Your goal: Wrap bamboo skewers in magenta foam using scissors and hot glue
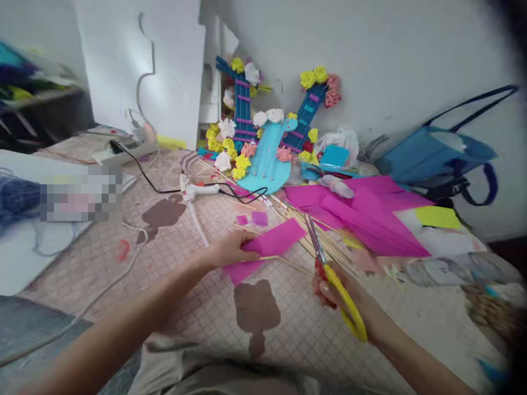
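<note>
My right hand [340, 288] is closed round a pair of scissors [343, 299] with yellow and red on the handles. The blades point up and away, nearly together. To its left, my left hand [230, 249] is closed on a thin wooden stick [267, 257], which looks bent partway and runs towards my right hand. Under those fingers lies a strip of magenta paper [282, 237]; whether they also grip it I cannot tell. Beyond it are several thin sticks [329, 244] in a loose bundle and a small purple square [259, 218].
A white glue gun [201, 190] with a cable lies beyond my left hand. Against the wall stand blue decorated pieces [269, 153] with paper flowers. Large magenta sheets [370, 219] and a blue bag [440, 151] are at the right. A white board [41, 241] lies left.
</note>
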A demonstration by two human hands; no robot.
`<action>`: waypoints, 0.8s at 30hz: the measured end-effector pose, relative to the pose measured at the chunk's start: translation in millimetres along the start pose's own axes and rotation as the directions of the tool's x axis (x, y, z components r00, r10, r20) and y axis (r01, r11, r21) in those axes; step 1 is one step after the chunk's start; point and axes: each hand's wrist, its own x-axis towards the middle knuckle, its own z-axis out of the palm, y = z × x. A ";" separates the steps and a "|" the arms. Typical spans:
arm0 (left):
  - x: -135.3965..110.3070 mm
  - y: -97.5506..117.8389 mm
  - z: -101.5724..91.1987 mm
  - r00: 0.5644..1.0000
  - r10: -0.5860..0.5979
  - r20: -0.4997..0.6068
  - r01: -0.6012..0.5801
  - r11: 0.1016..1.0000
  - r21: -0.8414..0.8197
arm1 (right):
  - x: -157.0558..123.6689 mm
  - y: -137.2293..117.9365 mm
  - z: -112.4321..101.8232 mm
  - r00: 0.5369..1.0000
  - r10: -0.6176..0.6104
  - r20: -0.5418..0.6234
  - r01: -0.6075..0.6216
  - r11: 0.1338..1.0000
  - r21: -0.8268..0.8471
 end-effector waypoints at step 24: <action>-12.8 -0.1 29.6 0.954 -0.121 0.273 0.250 0.824 -0.509 | 64.7 -1.7 38.7 0.973 -0.111 -0.203 0.176 0.925 0.336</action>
